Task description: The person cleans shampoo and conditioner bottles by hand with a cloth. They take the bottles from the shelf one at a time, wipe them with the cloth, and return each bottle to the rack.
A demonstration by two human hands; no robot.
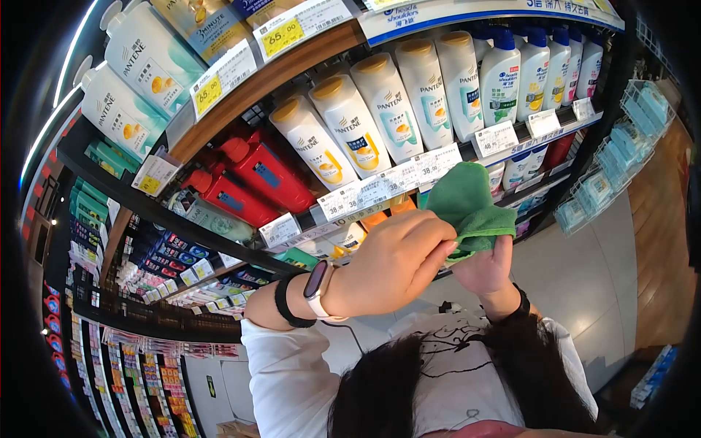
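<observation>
A green cloth (467, 204), folded and bent at its edges, is held up between both my hands in front of the shelf. My left hand (398, 255), with a watch on its wrist, pinches the cloth's near edge between thumb and fingers. My right hand (485, 274) grips it from the right, its thumb upright at the edge. The cloth hides most of the right fingers. Just beyond my hands stand white shampoo bottles with gold caps (387, 106) on the shelf. Part of the cloth overlaps the price label strip (391, 182).
Red pump bottles (266, 175) stand left of the white ones, and blue-capped bottles (504, 77) to the right. Larger pump bottles (157, 62) occupy the upper shelf. A wire rack (621, 153) with light blue packs juts out at right. Tiled floor (591, 292) lies below.
</observation>
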